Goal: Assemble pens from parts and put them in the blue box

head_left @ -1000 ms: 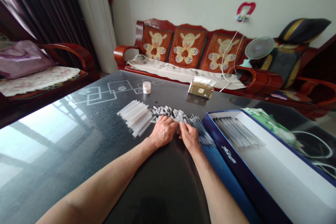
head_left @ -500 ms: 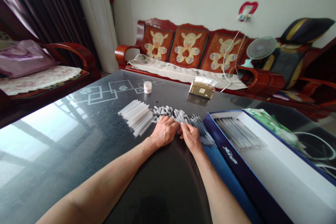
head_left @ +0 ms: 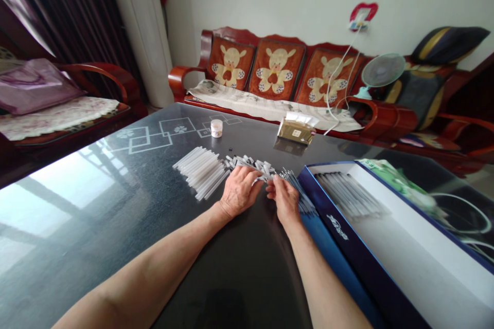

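Note:
My left hand (head_left: 240,191) is closed in a pinch over the near side of a heap of small white and black pen caps (head_left: 252,160). My right hand (head_left: 285,198) is closed too, thumb against fingers, just to its right. Something small and pale shows between the two hands, too small to name. Left of my left hand lies a row of whitish translucent pen barrels (head_left: 203,169). Close beyond my right hand is a bunch of thin pen refills (head_left: 299,193) with metal tips, partly hidden by that hand.
A blue-edged white box (head_left: 409,262) on the right holds a row of grey pens (head_left: 349,195). Green plastic packaging (head_left: 401,180) and a white cable lie beyond it. A small white jar (head_left: 216,128) and a tissue box (head_left: 296,131) stand farther back on the dark table (head_left: 127,216).
My hands have moved slightly apart. My right hand has shifted a little right, and the left fingers have lifted, baring a pale piece between the hands.

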`<action>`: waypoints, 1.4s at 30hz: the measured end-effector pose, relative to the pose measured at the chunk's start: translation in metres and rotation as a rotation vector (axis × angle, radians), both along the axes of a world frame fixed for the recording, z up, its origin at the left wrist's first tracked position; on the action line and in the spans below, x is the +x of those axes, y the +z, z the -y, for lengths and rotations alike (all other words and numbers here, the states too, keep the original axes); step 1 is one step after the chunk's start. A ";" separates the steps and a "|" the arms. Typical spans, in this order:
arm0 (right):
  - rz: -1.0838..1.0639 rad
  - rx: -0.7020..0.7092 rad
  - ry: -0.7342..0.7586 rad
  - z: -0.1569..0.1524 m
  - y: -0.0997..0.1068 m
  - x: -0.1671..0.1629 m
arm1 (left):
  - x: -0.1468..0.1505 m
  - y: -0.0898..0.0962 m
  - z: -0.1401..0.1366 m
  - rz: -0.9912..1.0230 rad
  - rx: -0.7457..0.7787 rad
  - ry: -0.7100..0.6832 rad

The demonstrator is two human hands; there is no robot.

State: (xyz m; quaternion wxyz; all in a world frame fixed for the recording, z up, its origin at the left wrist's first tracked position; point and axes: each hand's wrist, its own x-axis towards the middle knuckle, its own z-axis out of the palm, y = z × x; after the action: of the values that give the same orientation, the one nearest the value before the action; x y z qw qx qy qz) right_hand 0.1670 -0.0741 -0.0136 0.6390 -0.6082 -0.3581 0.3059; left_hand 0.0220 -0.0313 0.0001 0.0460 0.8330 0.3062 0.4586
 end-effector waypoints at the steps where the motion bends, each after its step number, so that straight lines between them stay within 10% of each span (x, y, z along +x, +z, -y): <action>1: -0.035 0.017 -0.030 -0.001 -0.002 0.000 | 0.000 0.000 0.000 0.071 -0.070 0.026; 6: 0.113 0.005 0.073 0.003 0.000 -0.004 | -0.005 -0.002 -0.010 0.397 -0.552 0.072; 15: 0.220 -0.067 0.198 0.008 0.009 -0.013 | -0.001 0.001 -0.020 0.872 -1.038 -0.311; 23: -0.349 -0.210 0.342 0.008 0.022 -0.020 | -0.004 0.007 -0.018 0.926 -1.121 -0.488; 39: 0.028 -0.138 0.256 0.004 0.005 -0.017 | -0.003 0.006 -0.023 1.017 -1.160 -0.381; 42: 0.354 -0.038 0.230 0.008 0.010 -0.024 | -0.006 0.009 -0.027 1.059 -1.158 -0.351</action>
State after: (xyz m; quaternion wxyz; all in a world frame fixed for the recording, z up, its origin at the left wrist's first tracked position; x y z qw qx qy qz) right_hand 0.1431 -0.0820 -0.0036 0.5154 -0.6194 -0.5262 0.2718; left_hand 0.0161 -0.0047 0.0094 0.6812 0.3849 0.2976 0.5471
